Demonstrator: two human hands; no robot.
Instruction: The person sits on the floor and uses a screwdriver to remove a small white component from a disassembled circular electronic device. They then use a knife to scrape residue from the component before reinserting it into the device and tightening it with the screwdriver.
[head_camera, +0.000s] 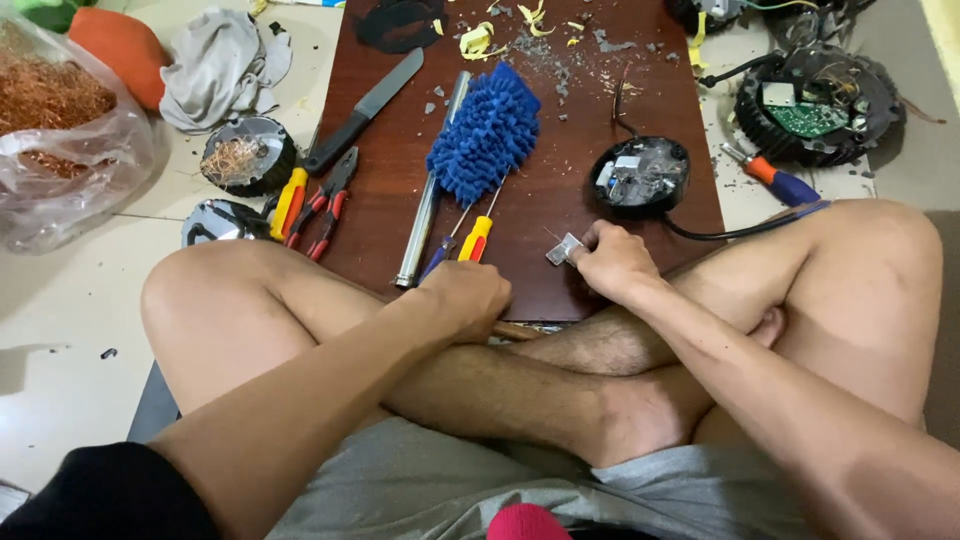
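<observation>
Pinched in my right hand's (612, 262) grip is a small flat metal piece (563, 249), held between thumb and fingers at the near edge of the dark brown wooden board (560, 190) that lies on the floor in front of my crossed legs. My left hand (468, 297) is curled into a closed fist just beside it, to its left, at the same near edge; a wooden handle (516, 331) pokes out from under that fist, though I cannot tell how firmly it is held.

Just beyond my right grip sits a round black device (640, 175) with its cover off, and a black cable (740, 230) runs from it past my right knee. Beyond my left grip lie two small screwdrivers, one with a yellow handle (476, 238) and one with a blue handle (437, 254), their shafts tucked under a fluffy blue duster head (486, 132). A long silver metal tube (428, 195) lies left of them, and farther left are a dark-handled knife (362, 112) and red-handled pliers (328, 205). Grey and yellow scraps litter the far end of the board.

Off the board, well to the right of my grip, rests a larger opened round housing with a green circuit board (815, 110). Far left is a clear bag of copper wire (60, 130).
</observation>
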